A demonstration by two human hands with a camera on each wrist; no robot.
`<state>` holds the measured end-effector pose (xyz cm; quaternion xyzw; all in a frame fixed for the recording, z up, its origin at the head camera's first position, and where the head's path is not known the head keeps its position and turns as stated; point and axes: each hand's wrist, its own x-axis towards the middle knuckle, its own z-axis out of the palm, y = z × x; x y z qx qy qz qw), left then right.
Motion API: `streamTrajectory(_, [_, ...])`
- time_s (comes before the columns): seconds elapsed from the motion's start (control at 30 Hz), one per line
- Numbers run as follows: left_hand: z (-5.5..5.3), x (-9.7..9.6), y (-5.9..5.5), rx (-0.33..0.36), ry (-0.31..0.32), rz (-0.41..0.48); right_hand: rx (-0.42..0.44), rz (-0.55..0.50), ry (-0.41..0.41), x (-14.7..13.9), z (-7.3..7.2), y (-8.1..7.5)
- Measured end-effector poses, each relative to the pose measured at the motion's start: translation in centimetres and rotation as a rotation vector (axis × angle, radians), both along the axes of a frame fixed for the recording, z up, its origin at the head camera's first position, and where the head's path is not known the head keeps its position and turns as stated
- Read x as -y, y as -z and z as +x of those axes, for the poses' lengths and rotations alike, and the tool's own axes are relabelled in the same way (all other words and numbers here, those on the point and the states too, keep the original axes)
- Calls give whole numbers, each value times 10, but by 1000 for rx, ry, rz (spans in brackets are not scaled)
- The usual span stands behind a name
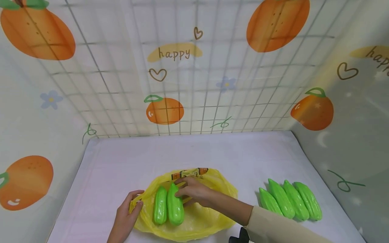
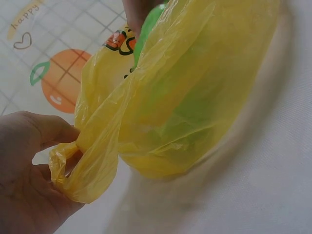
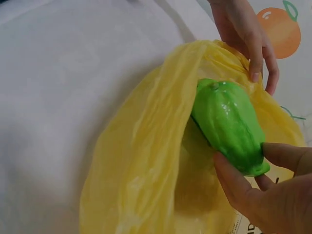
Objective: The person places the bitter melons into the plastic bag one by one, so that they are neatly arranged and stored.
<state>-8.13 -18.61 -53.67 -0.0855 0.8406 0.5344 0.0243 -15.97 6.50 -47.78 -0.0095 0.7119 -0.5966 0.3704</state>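
A yellow plastic bag [image 1: 209,219] lies open on the white table, with dark and orange print at its far rim. My left hand [image 1: 126,212] grips its left edge, the gathered plastic between thumb and fingers in the left wrist view. Two glossy green, elongated model fruits with pointed tips lie side by side in the bag's mouth. My right hand [image 1: 194,191] pinches the right-hand green fruit [image 1: 175,207] near its narrow end; the right wrist view shows thumb and fingers on either side. The left-hand green fruit [image 1: 160,206] is untouched.
Several similar green fruits [image 1: 281,199] lie in a slanted row on the right of the table, partly behind my right sleeve [image 1: 276,222]. A wire grid covered with fruit-printed cloth [image 1: 194,81] stands along the back. Printed cloth also walls both sides.
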Motion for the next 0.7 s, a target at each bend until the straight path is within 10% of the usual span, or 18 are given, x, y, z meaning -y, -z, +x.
streamTrajectory(0.7, [-2,0,1,-2,1,-8,-107,84,54,15,2,23])
